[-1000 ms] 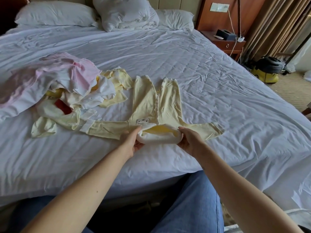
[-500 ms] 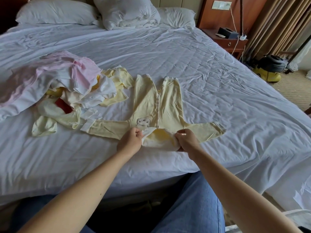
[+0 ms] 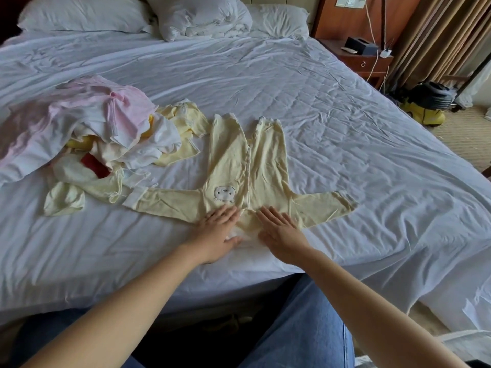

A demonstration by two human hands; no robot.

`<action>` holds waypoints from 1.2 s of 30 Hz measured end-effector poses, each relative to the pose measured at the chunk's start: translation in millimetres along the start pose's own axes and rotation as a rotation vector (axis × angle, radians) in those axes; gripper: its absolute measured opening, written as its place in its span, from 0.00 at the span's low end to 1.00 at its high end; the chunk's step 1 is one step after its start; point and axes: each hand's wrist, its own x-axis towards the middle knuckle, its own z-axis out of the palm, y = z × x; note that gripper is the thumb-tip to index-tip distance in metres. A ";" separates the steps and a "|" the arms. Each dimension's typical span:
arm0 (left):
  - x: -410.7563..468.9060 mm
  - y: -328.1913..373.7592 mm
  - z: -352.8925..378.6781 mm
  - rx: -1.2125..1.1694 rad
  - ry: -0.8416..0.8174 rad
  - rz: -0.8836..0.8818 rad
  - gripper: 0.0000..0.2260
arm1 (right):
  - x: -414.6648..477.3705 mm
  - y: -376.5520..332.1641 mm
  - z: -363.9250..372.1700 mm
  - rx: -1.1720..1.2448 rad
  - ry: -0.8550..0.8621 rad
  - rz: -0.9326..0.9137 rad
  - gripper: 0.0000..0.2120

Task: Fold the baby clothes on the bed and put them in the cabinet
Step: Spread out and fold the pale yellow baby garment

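A pale yellow baby romper (image 3: pixel 247 171) lies spread flat on the white bed (image 3: pixel 332 107), legs pointing away, sleeves out to both sides, a small face patch on its chest. My left hand (image 3: pixel 216 233) rests flat on the neck end at the near left. My right hand (image 3: pixel 281 235) lies flat beside it on the near right, fingers straight. Both palms press the folded-down hood area against the sheet. A heap of pink, white and yellow baby clothes (image 3: pixel 87 134) lies to the left of the romper.
Pillows and a bunched duvet (image 3: pixel 199 14) sit at the bed's head. A wooden nightstand (image 3: pixel 364 57) with cables stands at the back right, and a yellow vacuum cleaner (image 3: pixel 427 104) on the carpet beyond the bed's right edge. My jeans-clad legs are at the near edge.
Both hands were pinching the raised hood edge; now they have let go and lie flat on it, pressing it down onto the romper's neck.
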 end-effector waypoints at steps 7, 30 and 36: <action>1.2 -2.8 -5.3 0.085 -0.123 0.008 0.32 | -0.4 10.3 8.2 -0.078 -0.049 -0.058 0.32; 102.1 107.4 0.9 -0.174 0.065 0.220 0.19 | -19.5 151.2 -70.1 -0.024 0.135 0.282 0.20; 114.9 105.1 8.3 -0.136 0.176 0.246 0.12 | -11.5 158.2 -57.6 0.005 0.400 0.360 0.15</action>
